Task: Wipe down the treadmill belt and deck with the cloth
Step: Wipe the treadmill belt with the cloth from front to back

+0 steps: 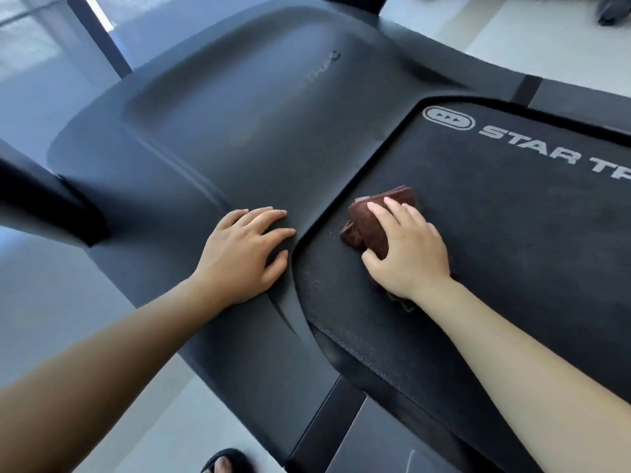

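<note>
Gym or fitness room, Star Trac treadmill belt (512,233), motor hood (239,124), pale tiled floor (68,302), second machine's base (611,11) beyond

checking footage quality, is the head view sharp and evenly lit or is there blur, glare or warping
Head view: wide-angle warping bends the belt edge and stretches the forearms; right hand and cloth fairly sharp; motor cover soft, its logo hard to read; bright floor top right, no harsh glare.

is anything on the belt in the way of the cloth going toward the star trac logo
Nothing visible. The right hand presses the brown cloth onto the belt, and the stretch up to the logo is bare. The left hand rests aside on the motor cover.
</note>
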Demonstrator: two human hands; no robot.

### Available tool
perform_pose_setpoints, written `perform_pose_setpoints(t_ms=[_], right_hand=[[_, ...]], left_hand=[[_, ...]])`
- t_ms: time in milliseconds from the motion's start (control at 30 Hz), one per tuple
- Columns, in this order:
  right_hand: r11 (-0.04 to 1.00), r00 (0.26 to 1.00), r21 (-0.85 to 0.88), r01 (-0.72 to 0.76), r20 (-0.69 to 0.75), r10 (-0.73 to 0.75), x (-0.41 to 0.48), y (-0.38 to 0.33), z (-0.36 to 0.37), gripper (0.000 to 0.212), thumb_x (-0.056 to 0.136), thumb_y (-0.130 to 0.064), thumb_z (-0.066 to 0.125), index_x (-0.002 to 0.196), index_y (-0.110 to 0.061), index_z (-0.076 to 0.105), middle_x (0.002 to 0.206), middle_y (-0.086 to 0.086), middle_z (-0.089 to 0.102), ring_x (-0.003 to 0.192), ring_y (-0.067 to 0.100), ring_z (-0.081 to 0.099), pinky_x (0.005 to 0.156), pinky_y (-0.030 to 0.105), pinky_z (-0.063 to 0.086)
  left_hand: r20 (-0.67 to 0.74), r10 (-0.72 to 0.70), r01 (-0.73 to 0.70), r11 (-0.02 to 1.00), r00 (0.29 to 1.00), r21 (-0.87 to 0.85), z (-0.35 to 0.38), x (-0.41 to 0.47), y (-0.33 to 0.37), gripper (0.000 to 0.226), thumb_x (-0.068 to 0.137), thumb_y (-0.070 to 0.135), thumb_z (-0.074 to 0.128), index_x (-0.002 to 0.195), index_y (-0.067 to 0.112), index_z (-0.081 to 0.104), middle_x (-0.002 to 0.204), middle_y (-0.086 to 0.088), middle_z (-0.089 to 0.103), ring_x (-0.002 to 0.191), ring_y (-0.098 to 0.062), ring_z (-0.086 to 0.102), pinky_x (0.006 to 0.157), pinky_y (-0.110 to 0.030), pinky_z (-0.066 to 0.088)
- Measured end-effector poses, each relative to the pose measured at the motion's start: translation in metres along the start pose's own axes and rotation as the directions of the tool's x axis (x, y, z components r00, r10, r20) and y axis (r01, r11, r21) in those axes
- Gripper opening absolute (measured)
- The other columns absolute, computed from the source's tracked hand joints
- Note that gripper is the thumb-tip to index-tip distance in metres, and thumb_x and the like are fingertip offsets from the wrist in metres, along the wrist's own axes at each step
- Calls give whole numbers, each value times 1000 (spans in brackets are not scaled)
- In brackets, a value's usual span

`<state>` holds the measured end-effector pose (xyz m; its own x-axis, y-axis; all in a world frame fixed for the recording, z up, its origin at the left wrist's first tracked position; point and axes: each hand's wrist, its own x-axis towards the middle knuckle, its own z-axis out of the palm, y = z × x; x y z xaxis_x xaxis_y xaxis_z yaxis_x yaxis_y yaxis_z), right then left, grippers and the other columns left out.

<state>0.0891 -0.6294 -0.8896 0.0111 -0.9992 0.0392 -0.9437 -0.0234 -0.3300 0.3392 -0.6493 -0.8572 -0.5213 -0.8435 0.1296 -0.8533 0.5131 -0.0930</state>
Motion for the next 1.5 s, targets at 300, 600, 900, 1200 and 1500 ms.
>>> perform_pose_setpoints(t_ms=[300, 600, 900, 1200, 1500], right_hand=[[995, 997, 71, 75, 4, -75, -54, -34, 14, 73, 74, -42, 51, 143, -26, 35, 153, 1, 31, 140, 25, 26, 108, 44, 30], [993, 999, 114, -31, 47, 25, -21, -50, 12, 75, 80, -40, 52, 148, -30, 23, 158, 0, 18, 145, 25, 11, 115, 47, 14], [962, 939, 80, 260, 210, -272, -33, -13, -2, 90, 75, -69, 52, 149, -43, 8, 160, -7, 2, 146, 17, 0, 115, 42, 10], [988, 1000, 153, -8, 5, 7, 5, -46, 22, 69, 82, -50, 55, 145, -36, 29, 156, 0, 21, 144, 25, 14, 115, 49, 15], [972, 992, 223, 72, -115, -47, -44, -61, 29, 62, 73, -43, 57, 132, -27, 49, 142, 0, 44, 133, 22, 35, 105, 42, 32]], left_hand=[[-33, -79, 80, 997, 996, 16, 2, -3, 4, 46, 81, 43, 39, 116, 27, 65, 133, 1, 55, 124, -19, 49, 102, -40, 31], [-12, -81, 82, 995, 997, 54, 3, -5, 5, 44, 81, 41, 44, 119, 28, 63, 135, 0, 53, 128, -20, 46, 105, -41, 28], [-41, -80, 81, 996, 996, 23, 6, -4, 3, 42, 80, 40, 46, 116, 29, 64, 133, 0, 55, 125, -20, 48, 103, -40, 28], [-48, -76, 77, 997, 996, 17, 5, -4, 4, 41, 80, 39, 47, 115, 27, 65, 133, 0, 55, 126, -21, 48, 103, -40, 28], [-58, -81, 81, 997, 995, 4, 7, -4, 4, 41, 79, 40, 48, 114, 28, 65, 133, 0, 55, 126, -21, 48, 103, -39, 27]])
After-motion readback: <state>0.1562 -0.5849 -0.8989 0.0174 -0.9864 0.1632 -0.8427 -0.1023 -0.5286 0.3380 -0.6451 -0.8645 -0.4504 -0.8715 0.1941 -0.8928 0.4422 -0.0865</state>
